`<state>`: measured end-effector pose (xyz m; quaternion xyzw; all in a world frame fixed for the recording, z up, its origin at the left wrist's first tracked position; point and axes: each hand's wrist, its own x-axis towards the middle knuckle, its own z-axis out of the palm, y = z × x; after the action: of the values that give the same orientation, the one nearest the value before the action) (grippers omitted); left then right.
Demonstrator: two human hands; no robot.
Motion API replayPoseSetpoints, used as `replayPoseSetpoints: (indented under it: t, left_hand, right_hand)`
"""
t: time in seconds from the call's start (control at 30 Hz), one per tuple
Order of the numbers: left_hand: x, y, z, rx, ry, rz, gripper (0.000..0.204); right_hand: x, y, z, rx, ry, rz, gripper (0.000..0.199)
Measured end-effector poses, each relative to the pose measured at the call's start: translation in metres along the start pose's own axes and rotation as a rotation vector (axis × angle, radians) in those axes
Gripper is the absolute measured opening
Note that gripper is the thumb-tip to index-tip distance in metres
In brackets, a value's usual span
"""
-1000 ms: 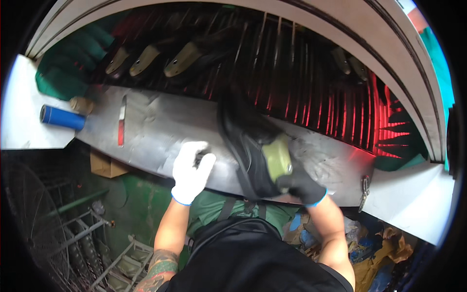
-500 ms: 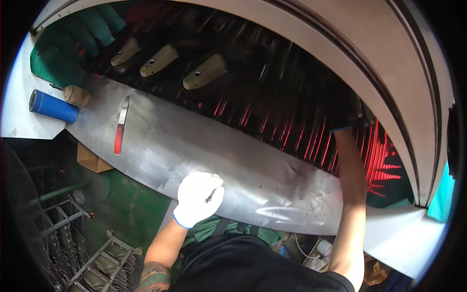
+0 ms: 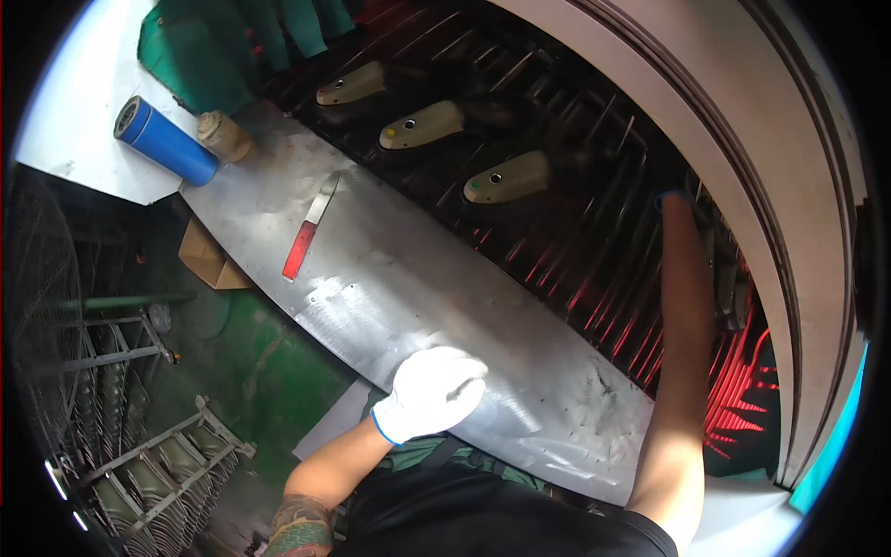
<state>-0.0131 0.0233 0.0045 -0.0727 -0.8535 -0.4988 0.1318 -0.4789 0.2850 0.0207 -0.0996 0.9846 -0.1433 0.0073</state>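
Left hand [image 3: 432,392] in white glove lies flat on the metal sheet [image 3: 399,278], fingers together, holding nothing. Right hand [image 3: 682,200] reaches among the red-lit rods [image 3: 594,269]; its fingers are hidden, state can't be told.

Green floor [image 3: 251,353], wire racks [image 3: 139,464] lower left, red glow [image 3: 733,371] right.

Left hand flat on metal sheet, right arm reached into the rack.

The left hand [image 3: 432,392], in a white glove, is pressed palm-down on the near edge of the curved metal sheet [image 3: 408,278]. The right hand [image 3: 682,200] is extended far up among the dark red-lit bars [image 3: 594,251], mostly hidden; its grip cannot be judged. A red-handled blade [image 3: 306,232] is laid flat on the sheet, well apart from both hands. A blue cylinder [image 3: 165,141] is seen at the sheet's far left end, just beside a tan roll [image 3: 225,136]. Three tan shoe lasts [image 3: 422,125] are mounted above.
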Motion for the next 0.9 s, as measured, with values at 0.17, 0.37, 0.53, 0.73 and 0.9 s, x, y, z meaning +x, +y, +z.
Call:
replayPoseSetpoints:
  t: [0.17,0.37,0.53,0.73,0.9]
  left_hand:
    - [0.076,-0.031,-0.001,0.107,-0.043,-0.143,0.059]
    - [0.219,-0.064,-0.013,0.183,-0.332,-0.138,0.087]
    - [0.259,-0.074,-0.013,-0.306,-0.565,-0.45,0.074]
    - [0.126,-0.031,-0.032,-1.362,-0.223,-0.7,0.079]
    - [0.006,-0.003,-0.006,-1.707,-0.497,-0.542,0.093]
  right_hand:
    - [-0.185,0.002,-0.086,0.234,0.098,-0.038,0.061]
    - [-0.418,-0.049,-0.092,0.511,-0.259,0.017,0.057]
    - [-0.468,-0.109,-0.037,0.874,-0.512,-0.332,0.062]
    - [-0.395,-0.042,0.023,0.453,-0.193,-0.001,0.051]
    - [-0.317,0.053,0.081,0.124,0.261,0.003,0.05]
